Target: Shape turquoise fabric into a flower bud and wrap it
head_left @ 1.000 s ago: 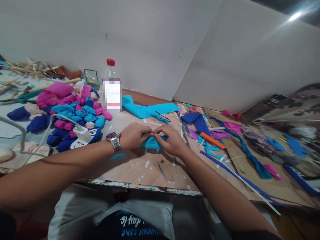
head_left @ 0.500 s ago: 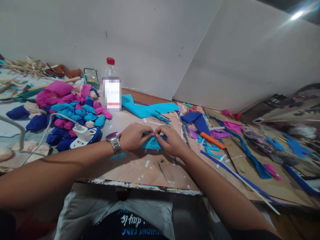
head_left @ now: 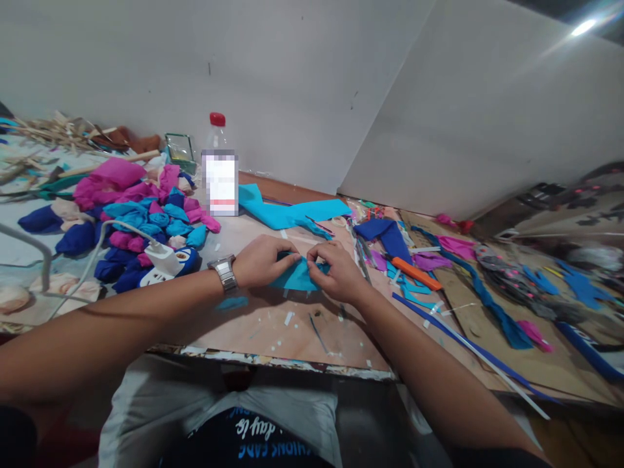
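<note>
Both hands (head_left: 302, 265) on turquoise cloth (head_left: 297, 278)

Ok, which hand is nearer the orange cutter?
Right. The right hand is close to the orange cutter but not touching it; the left hand is farther off, on the other side of the blue cloth both hands pinch.

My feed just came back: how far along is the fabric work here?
Done, apparently: a pile of rolled pieces, pink, cyan and navy, lies at the left. In hand: left hand and right hand pinch one cyan piece on the table. Left, likely: flat cyan fabric and navy fabric beyond the hands.
</note>
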Tool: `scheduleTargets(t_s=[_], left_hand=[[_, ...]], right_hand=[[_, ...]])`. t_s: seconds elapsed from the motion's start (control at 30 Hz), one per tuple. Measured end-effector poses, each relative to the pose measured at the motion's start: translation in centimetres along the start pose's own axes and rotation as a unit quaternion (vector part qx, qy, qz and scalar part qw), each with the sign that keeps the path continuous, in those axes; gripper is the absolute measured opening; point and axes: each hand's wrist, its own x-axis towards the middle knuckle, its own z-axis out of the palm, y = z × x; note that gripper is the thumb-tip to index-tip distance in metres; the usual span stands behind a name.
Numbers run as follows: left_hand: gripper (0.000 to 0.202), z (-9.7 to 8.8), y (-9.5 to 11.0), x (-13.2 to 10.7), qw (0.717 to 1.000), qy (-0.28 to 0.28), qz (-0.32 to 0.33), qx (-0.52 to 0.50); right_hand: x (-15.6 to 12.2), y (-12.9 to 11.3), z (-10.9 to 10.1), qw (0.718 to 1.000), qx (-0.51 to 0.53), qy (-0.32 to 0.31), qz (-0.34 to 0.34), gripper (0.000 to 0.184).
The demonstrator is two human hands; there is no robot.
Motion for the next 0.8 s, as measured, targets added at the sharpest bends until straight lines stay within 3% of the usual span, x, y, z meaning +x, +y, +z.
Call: scheduleTargets(t_s=[0.2,0.43,0.8], left_hand=[[0.032,-0.3,-0.19,0.4,0.998,0.002,-0.038,-0.042],[0.033,-0.19,-0.29,0.41,0.997,0.004,-0.025,-0.076],[0.035,-0.26,-0.39,0.55,0.993,-0.017,-0.065,-0.099]], right_hand=[[0.05,0.18,-0.29,1.0,-0.002,0.006,0.0,0.002],[-0.11,0.06,-0.18,0.999,0.03,0.024,0.006,0.012],[-0.22,-0.32,-0.01,0.997,0.042,0.07,0.011,0.011]])
